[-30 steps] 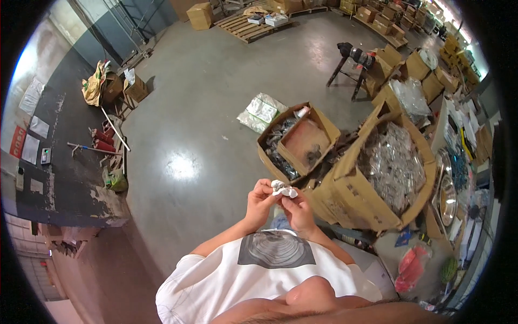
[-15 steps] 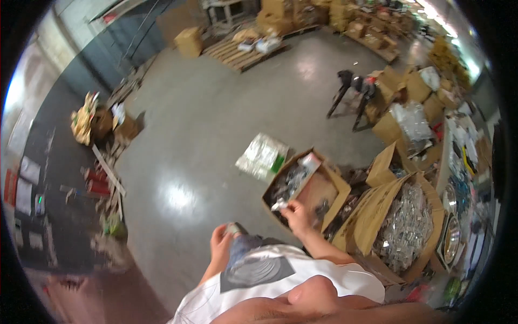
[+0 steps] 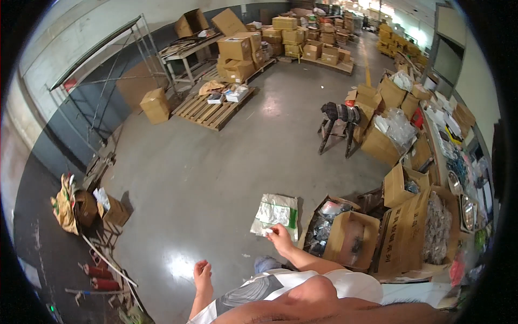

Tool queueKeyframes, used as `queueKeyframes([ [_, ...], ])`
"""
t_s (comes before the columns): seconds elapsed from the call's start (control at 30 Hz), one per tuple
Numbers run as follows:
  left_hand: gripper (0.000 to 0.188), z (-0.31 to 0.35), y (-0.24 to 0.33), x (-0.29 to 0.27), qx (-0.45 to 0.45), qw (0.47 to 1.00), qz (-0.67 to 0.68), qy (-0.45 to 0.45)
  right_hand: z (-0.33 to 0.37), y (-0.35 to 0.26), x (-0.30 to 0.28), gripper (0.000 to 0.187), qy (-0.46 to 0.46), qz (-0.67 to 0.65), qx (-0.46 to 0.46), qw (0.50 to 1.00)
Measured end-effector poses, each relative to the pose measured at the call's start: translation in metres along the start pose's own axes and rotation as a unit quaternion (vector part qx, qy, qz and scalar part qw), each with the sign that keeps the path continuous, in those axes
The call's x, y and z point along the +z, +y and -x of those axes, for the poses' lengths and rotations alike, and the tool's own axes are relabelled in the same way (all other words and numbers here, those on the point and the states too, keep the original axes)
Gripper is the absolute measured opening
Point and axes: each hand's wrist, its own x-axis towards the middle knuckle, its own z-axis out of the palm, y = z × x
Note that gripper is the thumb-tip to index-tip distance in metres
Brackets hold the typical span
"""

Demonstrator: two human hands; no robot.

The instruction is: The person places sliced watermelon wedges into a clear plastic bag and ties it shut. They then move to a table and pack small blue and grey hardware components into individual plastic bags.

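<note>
My right hand point(image 3: 281, 238) reaches forward and low, its fingers pinched on a small white piece point(image 3: 268, 231). It hangs just over the near edge of a flat white and green plastic bag point(image 3: 278, 211) that lies on the grey concrete floor. My left hand point(image 3: 202, 269) hangs down at my side with its fingers loosely apart and nothing in it. To the right of my right hand stands an open cardboard box point(image 3: 345, 240) with dark and clear packets inside.
A large open box of clear packets point(image 3: 437, 232) stands at the right, with more cartons behind it. A stool with a dark bundle point(image 3: 339, 116) is further off. A wooden pallet point(image 3: 210, 110), stacked cartons point(image 3: 237, 51), a metal rack point(image 3: 108, 65) and scrap point(image 3: 81, 205) lie around.
A second ago both hands held a small clear packet in front of my chest. My left hand has dropped to my side, my right hand has reached out, and the view has tilted up.
</note>
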Motion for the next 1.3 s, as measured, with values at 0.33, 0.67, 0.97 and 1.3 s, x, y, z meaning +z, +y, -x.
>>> queueKeyframes([
  [0.33,0.021,-0.285,0.07,0.083,0.238,0.92,-0.264,-0.163,-0.171,0.005,0.036,0.018,0.18,0.12,-0.012,0.976],
  [0.67,0.023,-0.572,0.014,-0.01,-0.106,0.795,-0.595,-0.044,-0.334,-0.104,0.112,0.007,0.067,-0.054,-0.067,0.994],
  [0.97,0.031,-0.766,0.055,0.191,-0.054,0.778,-0.601,-0.175,-0.488,-0.087,0.051,0.012,0.308,-0.046,-0.06,0.948],
  [1.3,0.038,-0.917,0.218,0.566,0.206,0.751,-0.531,-0.333,-0.582,-0.179,-0.005,0.015,0.487,-0.07,-0.115,0.863],
])
